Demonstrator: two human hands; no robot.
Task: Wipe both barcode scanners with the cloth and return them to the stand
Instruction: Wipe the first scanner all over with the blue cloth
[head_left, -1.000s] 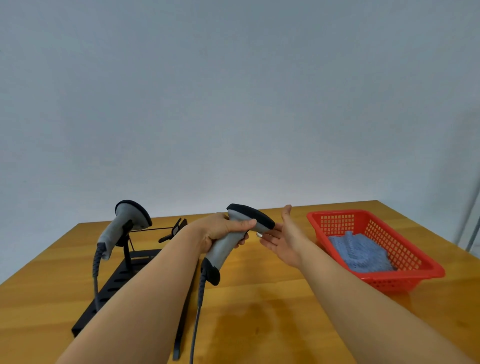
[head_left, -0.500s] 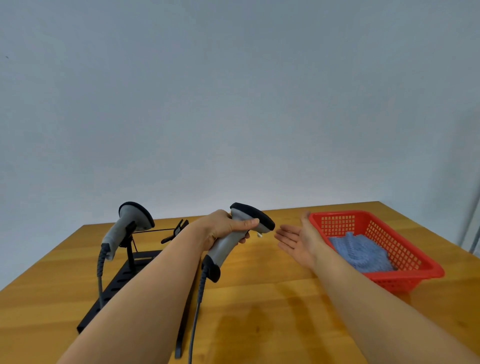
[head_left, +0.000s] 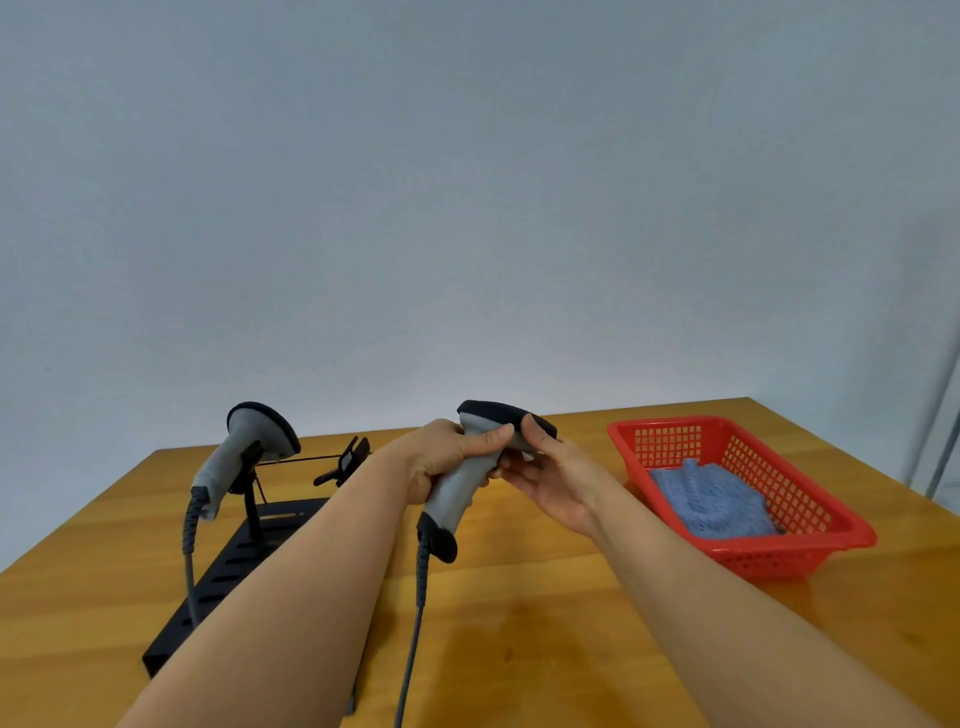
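While the left hand (head_left: 441, 457) grips the lifted barcode scanner (head_left: 470, 483) by its handle and the right hand (head_left: 550, 475) pinches its head above the bench (head_left: 519, 649), its dangling cable (head_left: 415, 613) could snag the stand (head_left: 244, 566) holding the second scanner (head_left: 244, 452). Unused, the cloth (head_left: 706, 501) lies in the red basket (head_left: 810, 540). No readable writing shows.
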